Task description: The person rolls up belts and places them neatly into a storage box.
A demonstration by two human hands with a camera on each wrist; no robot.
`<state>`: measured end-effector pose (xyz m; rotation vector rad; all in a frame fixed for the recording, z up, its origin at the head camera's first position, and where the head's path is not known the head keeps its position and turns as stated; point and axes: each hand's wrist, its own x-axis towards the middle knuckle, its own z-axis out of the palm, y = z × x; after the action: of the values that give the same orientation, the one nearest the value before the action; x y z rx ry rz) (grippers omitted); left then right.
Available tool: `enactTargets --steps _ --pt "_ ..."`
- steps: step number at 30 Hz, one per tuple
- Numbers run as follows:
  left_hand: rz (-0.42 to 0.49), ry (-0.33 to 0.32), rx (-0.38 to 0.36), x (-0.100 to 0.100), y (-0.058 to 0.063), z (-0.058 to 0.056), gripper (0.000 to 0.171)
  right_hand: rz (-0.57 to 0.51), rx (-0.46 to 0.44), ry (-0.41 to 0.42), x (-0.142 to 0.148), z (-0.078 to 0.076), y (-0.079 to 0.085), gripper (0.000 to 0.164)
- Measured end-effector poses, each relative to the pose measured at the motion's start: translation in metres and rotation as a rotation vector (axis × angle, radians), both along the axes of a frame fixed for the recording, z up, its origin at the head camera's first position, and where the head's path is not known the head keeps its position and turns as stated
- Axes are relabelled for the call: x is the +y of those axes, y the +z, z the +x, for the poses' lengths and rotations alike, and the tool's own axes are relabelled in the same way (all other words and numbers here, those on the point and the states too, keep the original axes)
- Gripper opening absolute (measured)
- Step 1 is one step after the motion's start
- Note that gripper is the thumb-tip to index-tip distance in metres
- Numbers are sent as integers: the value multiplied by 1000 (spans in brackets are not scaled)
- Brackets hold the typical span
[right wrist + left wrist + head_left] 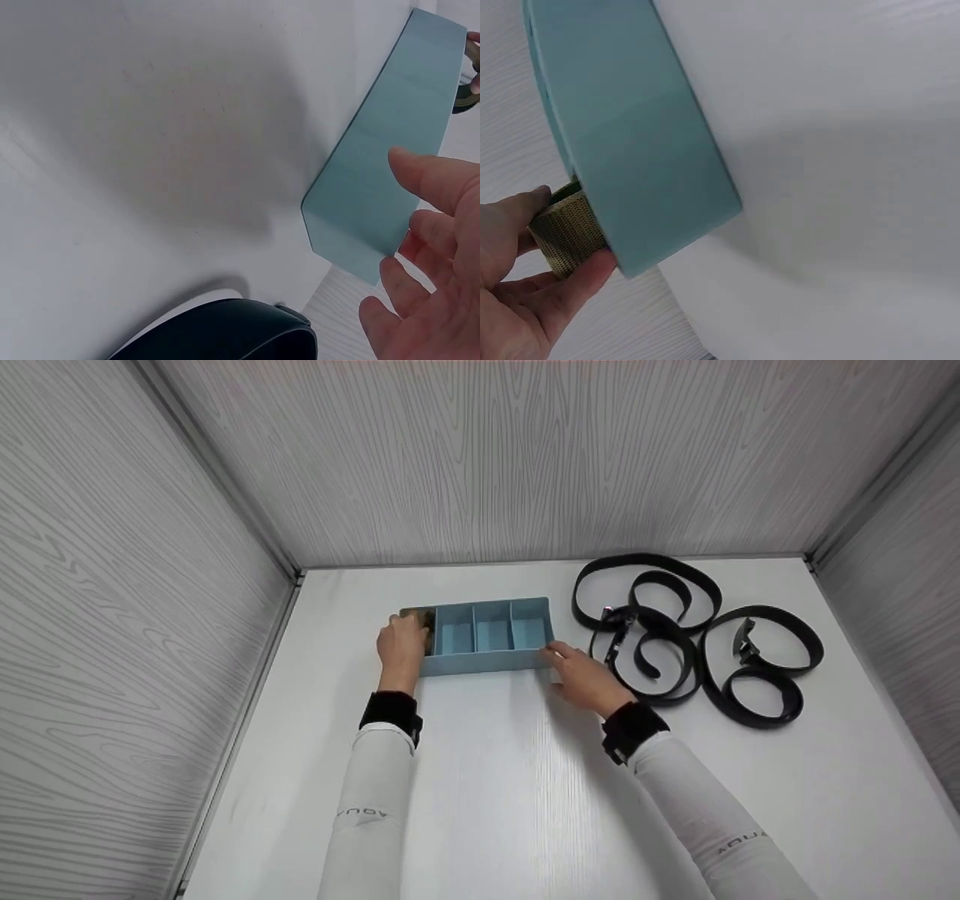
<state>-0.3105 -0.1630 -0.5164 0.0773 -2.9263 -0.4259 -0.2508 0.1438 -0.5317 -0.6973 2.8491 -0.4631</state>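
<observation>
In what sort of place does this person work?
Probably a small work booth: grey wood-grain panels rise behind and at both sides of a white tabletop, where a blue divided tray rests. What lies beyond is not shown.

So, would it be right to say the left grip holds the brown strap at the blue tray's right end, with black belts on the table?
Not quite: in the head view, the left grip holds the brown strap at the left end of the blue tray; black belts are indeed on the table.
</observation>
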Motion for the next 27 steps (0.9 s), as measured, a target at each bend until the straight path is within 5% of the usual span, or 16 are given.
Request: enactTargets --steps 9,18,23,27 --pt "-79 84 -13 -1 -12 1 34 12 7 7 0 1 0 64" --pt "-85 86 33 -4 -16 7 45 -10 -12 6 0 1 -1 66" --pt "-100 4 53 13 -14 23 61 -1 -3 8 1 0 -1 66" --pt "-155 -165 34 36 -17 47 61 3 0 10 0 0 -1 66"
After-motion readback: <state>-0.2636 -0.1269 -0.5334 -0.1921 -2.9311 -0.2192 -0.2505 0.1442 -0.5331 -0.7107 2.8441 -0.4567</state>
